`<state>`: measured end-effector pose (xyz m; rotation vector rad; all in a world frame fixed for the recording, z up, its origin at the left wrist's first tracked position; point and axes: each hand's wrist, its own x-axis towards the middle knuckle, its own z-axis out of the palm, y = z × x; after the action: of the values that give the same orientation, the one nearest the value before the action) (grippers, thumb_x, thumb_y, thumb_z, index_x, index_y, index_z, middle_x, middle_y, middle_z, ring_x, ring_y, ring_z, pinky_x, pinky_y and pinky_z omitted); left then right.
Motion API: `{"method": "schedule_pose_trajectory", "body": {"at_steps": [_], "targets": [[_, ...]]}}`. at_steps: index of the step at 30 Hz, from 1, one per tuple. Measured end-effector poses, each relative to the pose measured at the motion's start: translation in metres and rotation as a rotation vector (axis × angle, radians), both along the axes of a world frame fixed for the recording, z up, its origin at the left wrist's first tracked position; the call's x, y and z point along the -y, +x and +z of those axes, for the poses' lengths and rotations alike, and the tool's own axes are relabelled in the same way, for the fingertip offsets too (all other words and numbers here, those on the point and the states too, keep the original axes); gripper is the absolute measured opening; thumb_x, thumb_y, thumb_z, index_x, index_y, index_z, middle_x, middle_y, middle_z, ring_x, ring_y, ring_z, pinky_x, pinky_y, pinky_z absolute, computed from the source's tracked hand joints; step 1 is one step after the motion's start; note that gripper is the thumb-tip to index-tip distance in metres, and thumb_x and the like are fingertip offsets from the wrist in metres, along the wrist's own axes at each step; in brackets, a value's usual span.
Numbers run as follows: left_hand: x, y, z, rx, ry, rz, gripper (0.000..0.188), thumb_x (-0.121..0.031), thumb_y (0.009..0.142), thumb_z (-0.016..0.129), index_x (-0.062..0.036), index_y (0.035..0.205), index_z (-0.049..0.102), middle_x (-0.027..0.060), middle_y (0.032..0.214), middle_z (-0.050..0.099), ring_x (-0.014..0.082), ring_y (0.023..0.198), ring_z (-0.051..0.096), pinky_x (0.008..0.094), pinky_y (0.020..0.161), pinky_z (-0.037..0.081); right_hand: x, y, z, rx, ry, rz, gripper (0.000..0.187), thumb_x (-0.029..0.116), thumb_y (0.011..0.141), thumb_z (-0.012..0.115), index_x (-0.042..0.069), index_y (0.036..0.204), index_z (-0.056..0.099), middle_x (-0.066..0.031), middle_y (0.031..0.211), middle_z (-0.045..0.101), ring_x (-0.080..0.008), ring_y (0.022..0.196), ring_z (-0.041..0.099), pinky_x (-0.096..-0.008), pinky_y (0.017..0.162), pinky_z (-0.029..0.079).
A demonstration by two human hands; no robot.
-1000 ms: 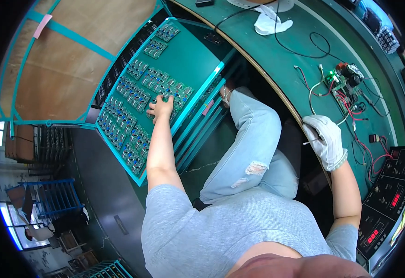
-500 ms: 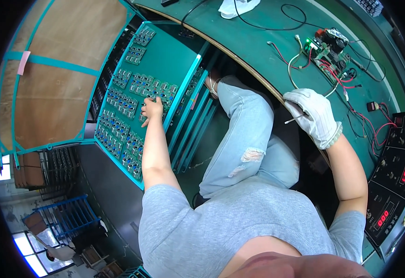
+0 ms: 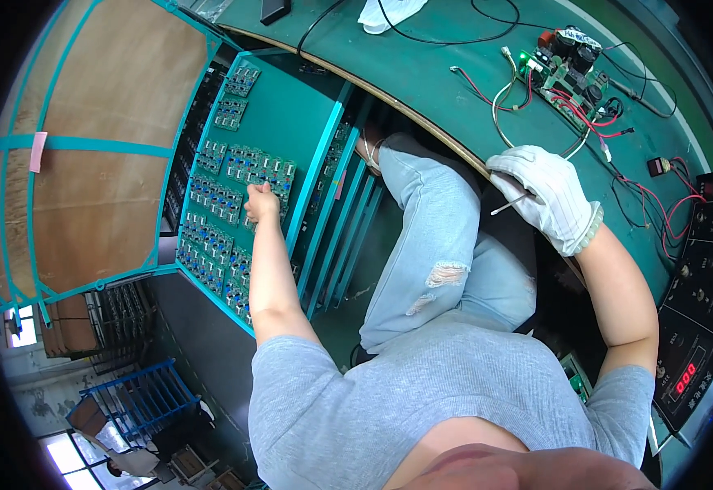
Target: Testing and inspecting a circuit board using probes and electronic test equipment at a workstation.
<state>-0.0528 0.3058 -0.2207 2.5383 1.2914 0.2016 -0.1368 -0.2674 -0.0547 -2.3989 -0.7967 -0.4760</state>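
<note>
The left hand point(image 3: 262, 204), spread over the circuit boards point(image 3: 259, 168) a second earlier, had drawn its fingers in and curled among them; whether it gripped one could not be told. This suggested a move from reaching over the boards to handling them. They lay in groups on a green shelf point(image 3: 279, 110). The gloved right hand point(image 3: 544, 194) stayed closed around a thin rod point(image 3: 506, 206) by the edge of the green bench point(image 3: 422, 90). On that bench lay a wired board point(image 3: 570, 91), near power boxes point(image 3: 687, 359). Farther off stood a blue rack point(image 3: 151, 394).
</note>
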Motion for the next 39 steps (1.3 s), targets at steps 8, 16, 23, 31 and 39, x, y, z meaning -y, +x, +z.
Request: {"method": "schedule_pose_trajectory", "body": {"at_steps": [8, 16, 23, 31, 39], "targets": [[-0.047, -0.025, -0.014, 0.093, -0.039, -0.226, 0.026, -0.036, 0.096, 0.072, -0.0127, 0.096, 0.059, 0.0068, 0.09, 0.071, 0.0285, 0.088, 0.067, 0.0529, 0.099, 0.039, 0.001, 0.002, -0.006, 0.02, 0.041, 0.007, 0.015, 0.015, 0.088, 0.073, 0.01, 0.102, 0.073, -0.0091, 0.096, 0.072, -0.0292, 0.087, 0.071, -0.0387, 0.076, 0.058], [-0.051, -0.066, -0.008, 0.315, -0.121, -0.323, 0.027, -0.022, 0.095, 0.076, -0.0028, 0.09, 0.058, 0.0071, 0.081, 0.066, 0.018, 0.072, 0.056, 0.0359, 0.07, 0.049, 0.006, 0.003, -0.016, 0.077, 0.067, 0.03, 0.017, 0.02, 0.09, 0.069, 0.01, 0.104, 0.071, -0.0102, 0.096, 0.07, -0.0304, 0.091, 0.069, -0.0398, 0.075, 0.058], [-0.044, -0.096, -0.003, 0.208, -0.048, -0.299, 0.026, -0.024, 0.094, 0.075, -0.005, 0.091, 0.058, 0.0118, 0.083, 0.068, 0.0282, 0.076, 0.063, 0.0434, 0.078, 0.05, 0.002, 0.004, -0.012, 0.062, 0.117, 0.036, 0.014, 0.019, 0.091, 0.069, 0.01, 0.102, 0.07, -0.0094, 0.092, 0.069, -0.0307, 0.086, 0.068, -0.0398, 0.073, 0.057], [-0.037, -0.108, -0.008, 0.225, -0.065, -0.238, 0.028, -0.03, 0.094, 0.075, -0.0075, 0.09, 0.059, 0.0073, 0.081, 0.069, 0.028, 0.078, 0.065, 0.0484, 0.088, 0.047, 0.002, 0.003, -0.007, 0.049, 0.088, 0.032, 0.012, 0.017, 0.091, 0.07, 0.012, 0.101, 0.07, -0.0085, 0.091, 0.069, -0.0304, 0.084, 0.068, -0.0404, 0.071, 0.056], [-0.017, -0.087, -0.003, 0.032, 0.039, -0.038, 0.026, -0.04, 0.093, 0.073, -0.0167, 0.1, 0.065, 0.0079, 0.11, 0.072, 0.0373, 0.119, 0.06, 0.0718, 0.107, 0.027, 0.0, 0.002, -0.002, 0.008, 0.054, 0.011, 0.012, 0.018, 0.089, 0.07, 0.012, 0.1, 0.072, -0.009, 0.091, 0.07, -0.0309, 0.083, 0.069, -0.0417, 0.07, 0.058]]}}
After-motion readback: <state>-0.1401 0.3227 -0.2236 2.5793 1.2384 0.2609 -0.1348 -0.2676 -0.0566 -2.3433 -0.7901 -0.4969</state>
